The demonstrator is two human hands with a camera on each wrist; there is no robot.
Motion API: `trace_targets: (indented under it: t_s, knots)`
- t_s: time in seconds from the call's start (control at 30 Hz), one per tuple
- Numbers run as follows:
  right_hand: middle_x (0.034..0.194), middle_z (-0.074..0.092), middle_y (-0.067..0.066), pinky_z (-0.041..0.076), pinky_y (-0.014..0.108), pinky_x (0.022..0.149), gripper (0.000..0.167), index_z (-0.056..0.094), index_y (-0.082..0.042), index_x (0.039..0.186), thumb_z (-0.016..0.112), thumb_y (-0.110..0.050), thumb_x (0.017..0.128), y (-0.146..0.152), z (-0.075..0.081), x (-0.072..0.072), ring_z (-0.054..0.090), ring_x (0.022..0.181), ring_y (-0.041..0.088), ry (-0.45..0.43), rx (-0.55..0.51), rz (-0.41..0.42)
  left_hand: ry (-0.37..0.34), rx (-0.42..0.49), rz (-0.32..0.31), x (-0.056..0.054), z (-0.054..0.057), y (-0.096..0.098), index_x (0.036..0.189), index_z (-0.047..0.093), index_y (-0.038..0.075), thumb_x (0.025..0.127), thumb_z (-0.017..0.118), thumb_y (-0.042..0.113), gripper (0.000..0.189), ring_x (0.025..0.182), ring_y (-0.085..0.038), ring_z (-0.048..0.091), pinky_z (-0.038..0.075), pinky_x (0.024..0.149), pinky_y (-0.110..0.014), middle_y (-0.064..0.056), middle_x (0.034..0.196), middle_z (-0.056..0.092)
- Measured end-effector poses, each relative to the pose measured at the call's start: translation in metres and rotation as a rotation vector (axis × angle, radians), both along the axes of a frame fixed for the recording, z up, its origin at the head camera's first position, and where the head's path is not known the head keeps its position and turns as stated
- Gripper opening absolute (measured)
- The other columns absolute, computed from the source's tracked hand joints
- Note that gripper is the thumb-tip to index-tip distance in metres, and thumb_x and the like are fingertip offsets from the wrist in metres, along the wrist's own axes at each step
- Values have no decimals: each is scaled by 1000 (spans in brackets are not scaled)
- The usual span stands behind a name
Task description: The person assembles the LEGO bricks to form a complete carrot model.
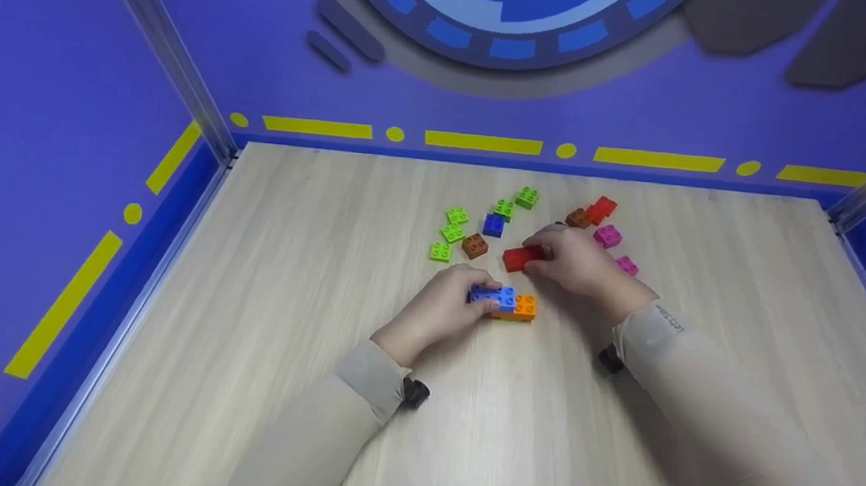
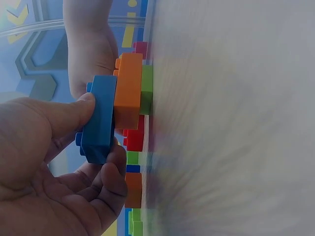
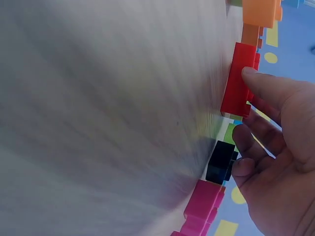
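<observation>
Low over the middle of the table, my left hand [image 1: 448, 304] pinches a blue building brick [image 1: 503, 298] between thumb and fingers. An orange brick [image 1: 524, 306] is joined under it and juts out to the right. In the left wrist view a light green brick [image 2: 146, 90] shows behind the orange one; whether it is attached, I cannot tell. Farther back, my right hand [image 1: 578, 259] pinches the right end of a long red brick [image 1: 518, 259], its thumb on the near side. A dark brick [image 3: 220, 162] lies by the right hand's curled outer fingers.
Several light green bricks [image 1: 452, 233], a dark blue brick [image 1: 493, 225] and a brown brick [image 1: 475, 245] lie left of the right hand. Beyond and right of it are another brown brick [image 1: 578, 218], red bricks [image 1: 602, 209] and pink bricks [image 1: 608, 236]. Blue panels [image 1: 277, 91] wall the table.
</observation>
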State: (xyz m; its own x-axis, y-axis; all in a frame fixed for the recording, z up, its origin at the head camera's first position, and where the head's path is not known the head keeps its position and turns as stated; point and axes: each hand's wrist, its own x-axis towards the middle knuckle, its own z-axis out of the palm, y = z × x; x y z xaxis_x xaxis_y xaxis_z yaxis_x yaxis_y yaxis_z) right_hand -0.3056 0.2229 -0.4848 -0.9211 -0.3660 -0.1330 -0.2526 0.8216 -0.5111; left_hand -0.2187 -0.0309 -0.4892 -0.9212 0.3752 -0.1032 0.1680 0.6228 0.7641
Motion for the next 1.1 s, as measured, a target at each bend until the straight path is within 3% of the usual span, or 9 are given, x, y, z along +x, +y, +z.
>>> trace_targets:
  t_s: [0.23, 0.77, 0.93, 1.1]
  knots:
    - [129, 79, 11, 60, 57, 113, 37, 81, -13, 134, 89, -22, 100, 3, 6, 8, 69, 117, 35, 49, -18, -31, 4, 5, -1, 0, 0, 0, 140, 80, 18, 110, 77, 24, 31, 133, -22, 67, 54, 124, -40, -5, 145, 73]
    - [131, 77, 11, 58, 54, 102, 39, 81, -13, 134, 90, -23, 98, 25, 42, 45, 66, 113, 34, 115, -125, 58, 25, 11, -9, 0, -4, 0, 139, 80, 15, 109, 77, 22, 31, 128, -22, 68, 57, 119, -40, -8, 142, 73]
    - [128, 76, 7, 55, 48, 99, 38, 82, -15, 133, 92, -26, 97, 30, 42, 58, 64, 112, 28, 145, -205, 50, 22, 14, -4, 0, -5, 0, 140, 80, 14, 110, 77, 21, 31, 131, -22, 67, 56, 120, -40, -7, 144, 73]
    - [119, 73, 5, 52, 28, 95, 35, 83, -15, 130, 92, -21, 97, 32, 30, 67, 63, 111, 24, 147, -286, 0, 36, 6, -10, 0, -5, -1, 139, 80, 15, 109, 77, 22, 31, 129, -20, 68, 56, 119, -38, -7, 143, 74]
